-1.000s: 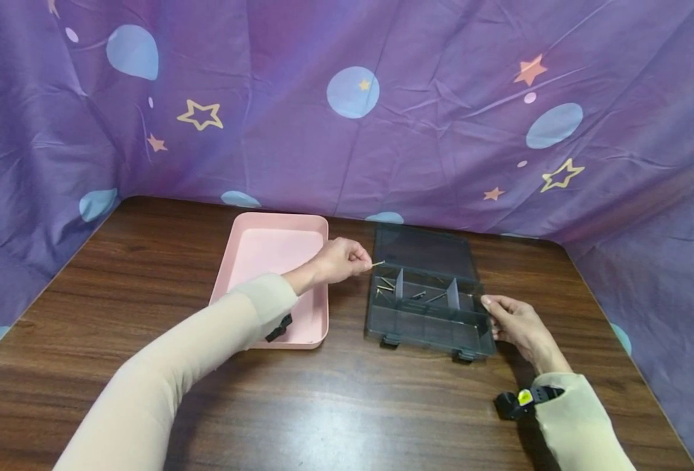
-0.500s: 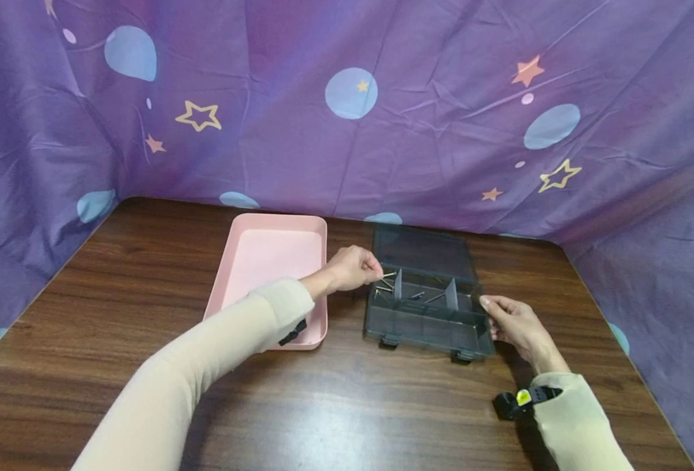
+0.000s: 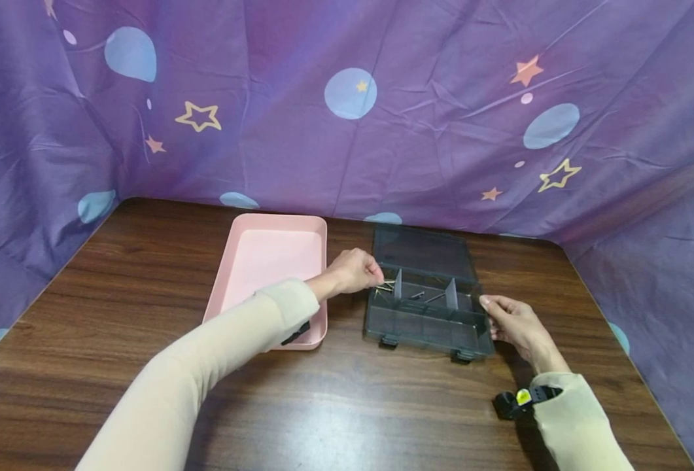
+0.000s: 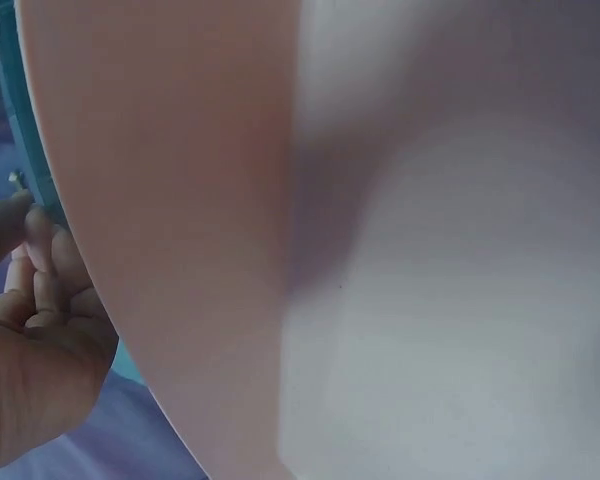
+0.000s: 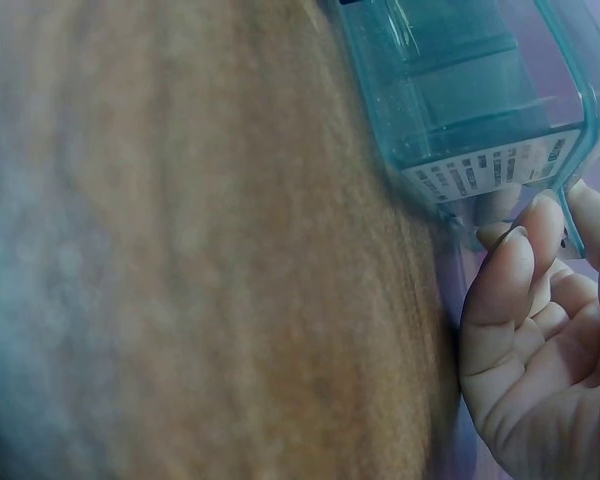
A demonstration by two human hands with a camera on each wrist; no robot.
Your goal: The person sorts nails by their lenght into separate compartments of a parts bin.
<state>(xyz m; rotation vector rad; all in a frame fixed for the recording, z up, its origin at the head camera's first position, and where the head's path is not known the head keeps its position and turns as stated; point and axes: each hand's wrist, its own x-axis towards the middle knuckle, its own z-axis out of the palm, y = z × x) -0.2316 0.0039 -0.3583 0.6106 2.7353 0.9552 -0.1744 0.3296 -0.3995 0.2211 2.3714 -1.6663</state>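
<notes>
A dark see-through organizer box [image 3: 429, 327] lies with its lid folded back on the table. My left hand [image 3: 355, 270] reaches over its left back compartment and pinches a thin brass-coloured screw; in the left wrist view the screw's head [image 4: 18, 180] pokes out past the fingertips. Several similar screws [image 3: 384, 288] lie in that compartment, partly behind the fingers. Dark pieces [image 3: 418, 296] sit in the middle compartment. At the box's right end, my right hand [image 3: 519, 327] grips the side wall between thumb and fingers, near a printed label [image 5: 495, 165].
A pink tray [image 3: 229, 261] stands left of the box, under my left forearm. The box's lid [image 3: 423, 252] lies flat toward the purple curtain [image 3: 441, 163]. Two latches [image 3: 461, 356] stick out at the box's front edge. Brown wood-grain table [image 3: 335, 405] extends in front.
My left hand has moved right and slightly down, bringing the screw from beside the box into its left back compartment. My right hand keeps its hold on the box.
</notes>
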